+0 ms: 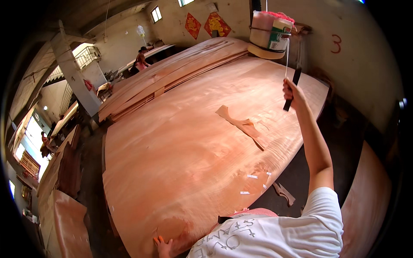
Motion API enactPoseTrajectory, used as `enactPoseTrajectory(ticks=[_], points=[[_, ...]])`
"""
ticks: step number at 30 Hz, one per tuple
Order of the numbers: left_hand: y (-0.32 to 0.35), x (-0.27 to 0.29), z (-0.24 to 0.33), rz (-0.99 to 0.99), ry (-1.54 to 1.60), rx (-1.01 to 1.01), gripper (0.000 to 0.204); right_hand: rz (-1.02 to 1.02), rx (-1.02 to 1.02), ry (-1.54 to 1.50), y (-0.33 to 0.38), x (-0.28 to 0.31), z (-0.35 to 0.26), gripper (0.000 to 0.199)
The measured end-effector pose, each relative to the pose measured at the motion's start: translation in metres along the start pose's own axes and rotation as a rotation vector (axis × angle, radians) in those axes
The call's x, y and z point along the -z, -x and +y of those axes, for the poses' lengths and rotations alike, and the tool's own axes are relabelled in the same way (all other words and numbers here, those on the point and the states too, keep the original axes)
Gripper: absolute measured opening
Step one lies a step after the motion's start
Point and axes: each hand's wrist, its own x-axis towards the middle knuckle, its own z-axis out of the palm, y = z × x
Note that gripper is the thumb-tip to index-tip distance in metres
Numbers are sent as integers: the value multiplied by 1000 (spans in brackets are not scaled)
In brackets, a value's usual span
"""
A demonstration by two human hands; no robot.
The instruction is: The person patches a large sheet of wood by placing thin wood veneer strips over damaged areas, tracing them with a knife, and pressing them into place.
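Observation:
A large reddish-tan wood veneer sheet (185,142) covers the table before me. My left hand (163,247) lies on its near edge with fingers spread, orange coverings on some fingertips. My right hand (293,93) is raised over the right edge, closed around a long, flat black tool (288,105) whose kind I cannot make out. A thin white strip (287,60) runs down to the same hand from a hanging container (262,36) tied with cord. Small white tape pieces (252,176) stick to the sheet near its right edge.
A torn veneer scrap (245,125) lies on the sheet; another scrap (284,194) is beside the right edge. Stacked veneer (172,79) rises along the far side. A pillar (75,73) and other people (141,60) are at the left and back.

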Motion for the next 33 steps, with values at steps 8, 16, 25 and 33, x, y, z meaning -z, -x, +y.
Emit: enactPoseTrajectory(ticks=[8, 16, 25, 33], points=[[-7, -7, 1, -12, -55, 61, 90, 22, -262, -186, 36, 12, 76, 15], [-6, -12, -1, 25, -22, 73, 90, 246, -50, -1049, 14, 56, 128, 34], [-22, -15, 16, 11, -13, 38, 90, 884, 246, -114, -29, 150, 169, 22], [-18, -7, 9, -4, -10, 21, 88, 179, 130, 746, -92, 158, 15, 44]])
